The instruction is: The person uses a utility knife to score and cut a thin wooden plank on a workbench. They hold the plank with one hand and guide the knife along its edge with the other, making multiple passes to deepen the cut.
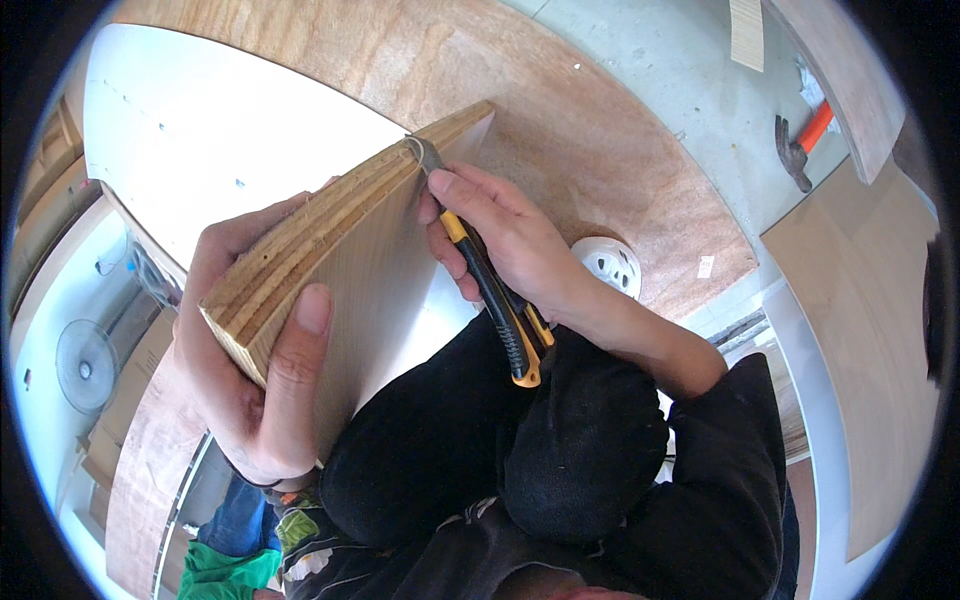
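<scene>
A thick plywood board (375, 275) stands on its side before me, its layered edge turned up and running away to the far right. My left hand (280, 415) grips its near end, thumb on the pale face and the fingers wrapped round the other side. In my right hand (515, 240) is a black and yellow utility knife (488, 295), its handle slanting down toward my lap. The knife's grey tip meets the board's upper edge near the far end. My right fingers partly cover the front of the knife.
A large plywood sheet (600, 130) and a white panel (230, 120) lie beyond the board. Right of my right hand is a white slotted round object (608, 265). A hammer (797, 155) lies far right. A fan (87, 365) stands left; someone's green clothing (230, 570) shows lower left.
</scene>
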`<state>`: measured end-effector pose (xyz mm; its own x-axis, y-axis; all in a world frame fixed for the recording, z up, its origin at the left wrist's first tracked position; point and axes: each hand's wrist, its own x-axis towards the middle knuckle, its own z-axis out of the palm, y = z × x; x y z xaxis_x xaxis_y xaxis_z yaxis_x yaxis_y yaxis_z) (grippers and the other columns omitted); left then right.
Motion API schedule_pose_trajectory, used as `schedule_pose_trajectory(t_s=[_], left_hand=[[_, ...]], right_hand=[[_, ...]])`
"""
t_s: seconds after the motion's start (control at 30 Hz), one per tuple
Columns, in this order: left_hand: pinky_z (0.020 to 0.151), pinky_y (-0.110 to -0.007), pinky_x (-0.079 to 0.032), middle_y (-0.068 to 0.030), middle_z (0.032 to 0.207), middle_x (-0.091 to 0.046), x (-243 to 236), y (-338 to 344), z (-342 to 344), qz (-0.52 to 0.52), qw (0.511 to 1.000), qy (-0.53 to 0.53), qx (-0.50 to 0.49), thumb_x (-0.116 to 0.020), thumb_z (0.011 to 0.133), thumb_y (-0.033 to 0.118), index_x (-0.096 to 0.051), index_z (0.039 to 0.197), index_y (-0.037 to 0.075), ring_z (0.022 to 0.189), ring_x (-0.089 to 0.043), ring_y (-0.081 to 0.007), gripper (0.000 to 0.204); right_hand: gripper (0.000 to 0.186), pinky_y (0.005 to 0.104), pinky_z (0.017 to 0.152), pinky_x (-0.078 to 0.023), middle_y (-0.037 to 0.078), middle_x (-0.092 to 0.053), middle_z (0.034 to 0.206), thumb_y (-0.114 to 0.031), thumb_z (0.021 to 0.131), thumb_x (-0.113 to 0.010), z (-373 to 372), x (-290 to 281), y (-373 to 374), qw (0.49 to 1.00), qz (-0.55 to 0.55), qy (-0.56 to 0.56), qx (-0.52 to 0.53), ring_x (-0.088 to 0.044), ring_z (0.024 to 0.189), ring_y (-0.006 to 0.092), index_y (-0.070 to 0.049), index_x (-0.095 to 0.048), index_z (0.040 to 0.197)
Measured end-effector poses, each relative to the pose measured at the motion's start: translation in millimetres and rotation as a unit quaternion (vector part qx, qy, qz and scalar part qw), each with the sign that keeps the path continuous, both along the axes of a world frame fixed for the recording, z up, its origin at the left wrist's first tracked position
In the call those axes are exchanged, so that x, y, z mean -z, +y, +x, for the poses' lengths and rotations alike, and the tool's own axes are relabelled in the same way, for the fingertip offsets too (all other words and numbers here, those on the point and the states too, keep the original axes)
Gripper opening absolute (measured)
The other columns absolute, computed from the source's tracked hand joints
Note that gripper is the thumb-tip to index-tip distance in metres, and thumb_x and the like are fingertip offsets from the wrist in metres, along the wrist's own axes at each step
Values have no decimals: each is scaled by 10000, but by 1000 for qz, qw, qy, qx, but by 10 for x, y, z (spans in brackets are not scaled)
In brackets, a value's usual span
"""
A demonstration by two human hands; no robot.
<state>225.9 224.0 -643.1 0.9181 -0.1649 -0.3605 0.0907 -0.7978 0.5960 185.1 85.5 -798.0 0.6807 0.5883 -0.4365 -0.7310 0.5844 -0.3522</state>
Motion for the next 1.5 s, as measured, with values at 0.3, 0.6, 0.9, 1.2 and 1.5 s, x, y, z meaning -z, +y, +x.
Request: schedule_pose_trajectory(t_s=[0.3,0.6,0.9,1.2,1.5], left_hand=[[845,-343,-441,-233,965,-610,25,17,-14,-7,1000,-18,17,-582,788,184,-504,1101,-118,924,-605,-270,442],[903,-359,-390,-209,1003,-602,-7,-54,-38,41,999,20,-29,-547,767,227,-530,1106,-92,970,-563,-269,466],[931,-350,-369,-202,1030,-592,-10,-17,-38,18,1000,18,-18,-555,768,204,-523,1111,-96,1009,-543,-258,457],[943,-347,-362,-197,1038,-594,2,-61,-76,-9,998,14,-55,-559,780,173,-531,1096,-99,1019,-541,-253,417],[945,-361,-367,-205,1048,-595,7,-47,-71,12,1000,2,-20,-563,793,168,-534,1091,-85,1022,-545,-266,392]], right_hand=[[341,211,410,-396,10,-503,561,-385,989,-355,35,-38,8,1000,-8,15,-13,-492,440,93,-86,-485,887],[340,210,386,-384,13,-502,552,-377,988,-356,29,-114,-49,999,-20,34,-28,-494,428,95,-79,-489,892],[337,185,345,-366,6,-477,547,-373,987,-365,32,-175,40,998,-48,37,10,-443,374,70,-76,-501,904],[315,220,380,-374,29,-507,555,-359,982,-387,-34,-160,3,998,-41,37,16,-487,416,105,-80,-498,888],[319,218,372,-373,25,-506,554,-364,982,-386,-29,-123,37,999,-20,31,27,-486,410,104,-82,-489,873]])
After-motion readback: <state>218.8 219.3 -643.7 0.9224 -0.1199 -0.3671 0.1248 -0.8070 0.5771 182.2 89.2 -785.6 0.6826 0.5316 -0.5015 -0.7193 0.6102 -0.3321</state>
